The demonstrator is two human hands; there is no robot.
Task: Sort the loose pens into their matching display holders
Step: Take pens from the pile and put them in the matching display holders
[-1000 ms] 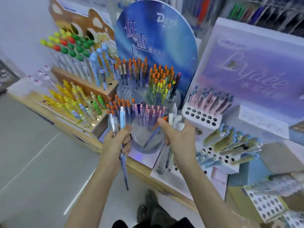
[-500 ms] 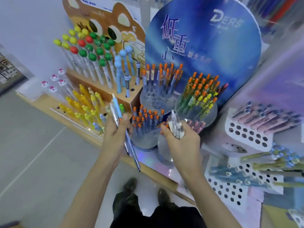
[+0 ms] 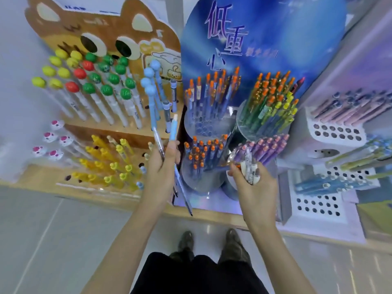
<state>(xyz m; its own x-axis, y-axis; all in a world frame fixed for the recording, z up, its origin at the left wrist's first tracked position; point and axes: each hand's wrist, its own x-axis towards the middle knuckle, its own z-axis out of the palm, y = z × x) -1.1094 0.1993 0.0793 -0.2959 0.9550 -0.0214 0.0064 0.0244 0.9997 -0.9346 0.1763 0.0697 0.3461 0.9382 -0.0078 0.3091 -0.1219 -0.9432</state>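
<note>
Your left hand point(image 3: 159, 172) has its grip clamped on two pens, a light blue pen point(image 3: 173, 130) and a clear pen point(image 3: 158, 141), both sticking up in front of the bear stand point(image 3: 63, 24). Your right hand point(image 3: 254, 194) has its grip closed round a bunch of pens point(image 3: 250, 166), just beside the round holder point(image 3: 191, 185) of orange-capped pens.

Left hand point(image 3: 160, 166) with 2 pens point(image 3: 173, 130) before cat stand point(image 3: 101, 35) at left; right hand point(image 3: 253, 189) with pen bundle point(image 3: 251, 169) before round stand point(image 3: 265, 39) at centre; perforated holders point(image 3: 337, 132) far right.
</note>
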